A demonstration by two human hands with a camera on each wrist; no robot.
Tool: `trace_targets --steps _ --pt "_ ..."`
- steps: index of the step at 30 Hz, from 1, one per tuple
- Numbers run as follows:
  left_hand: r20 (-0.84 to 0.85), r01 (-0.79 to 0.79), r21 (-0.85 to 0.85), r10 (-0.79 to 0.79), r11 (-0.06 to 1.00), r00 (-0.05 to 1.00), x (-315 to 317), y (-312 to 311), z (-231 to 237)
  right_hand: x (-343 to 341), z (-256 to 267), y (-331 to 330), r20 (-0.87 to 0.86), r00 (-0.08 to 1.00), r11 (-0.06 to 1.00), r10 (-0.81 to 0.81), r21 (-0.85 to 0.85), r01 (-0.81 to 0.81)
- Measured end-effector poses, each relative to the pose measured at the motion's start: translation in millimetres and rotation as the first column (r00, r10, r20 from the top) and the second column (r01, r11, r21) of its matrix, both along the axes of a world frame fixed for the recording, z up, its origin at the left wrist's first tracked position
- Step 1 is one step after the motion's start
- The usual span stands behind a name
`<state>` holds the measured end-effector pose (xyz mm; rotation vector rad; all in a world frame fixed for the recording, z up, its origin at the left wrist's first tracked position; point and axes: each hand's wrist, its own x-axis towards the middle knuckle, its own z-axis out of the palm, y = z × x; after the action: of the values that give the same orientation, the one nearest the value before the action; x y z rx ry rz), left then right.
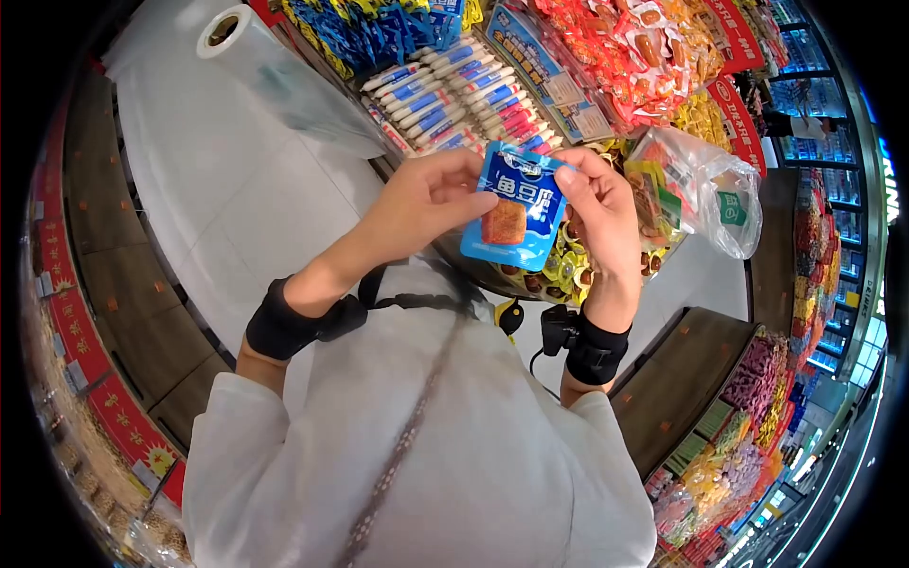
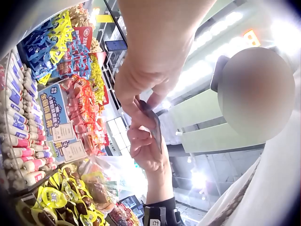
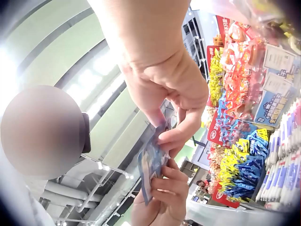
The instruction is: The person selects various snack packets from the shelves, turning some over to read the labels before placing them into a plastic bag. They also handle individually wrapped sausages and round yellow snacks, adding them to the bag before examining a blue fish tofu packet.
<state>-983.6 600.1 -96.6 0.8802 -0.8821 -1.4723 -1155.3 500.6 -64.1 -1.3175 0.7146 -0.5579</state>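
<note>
A blue snack packet (image 1: pixel 516 204) with white lettering and a picture of a brown cube is held up in front of the person's chest. The left hand (image 1: pixel 426 199) pinches its left side, thumb across the front. At the upper right edge, the right hand (image 1: pixel 603 204) grips it between thumb and fingers. From the left wrist view the packet (image 2: pixel 151 123) shows nearly edge-on between both hands. In the right wrist view the packet (image 3: pixel 151 162) slants downward, with fingers of both hands along its side.
Behind the hands are white-wrapped sticks (image 1: pixel 454 95), red snack packets (image 1: pixel 625 57) and yellow-wrapped snacks (image 1: pixel 568 270). A clear plastic bag (image 1: pixel 729 199) with items inside lies right of the right hand. A plastic bag roll (image 1: pixel 275 76) stands at upper left. Dark-fronted counters (image 1: pixel 701 379) curve around both sides.
</note>
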Motion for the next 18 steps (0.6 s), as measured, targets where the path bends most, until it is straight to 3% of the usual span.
trace_targets --steps 7,18 --pt "0.018 0.029 0.037 -0.03 0.999 0.999 -8.0 -5.8 -0.9 -13.0 -6.4 5.6 0.088 0.991 0.995 -0.099 -0.003 0.099" --pt "-0.021 0.016 0.041 -0.016 0.999 1.0 -9.6 -3.1 -2.0 -8.2 -3.0 13.7 0.046 0.983 0.972 -0.177 -0.15 0.182"
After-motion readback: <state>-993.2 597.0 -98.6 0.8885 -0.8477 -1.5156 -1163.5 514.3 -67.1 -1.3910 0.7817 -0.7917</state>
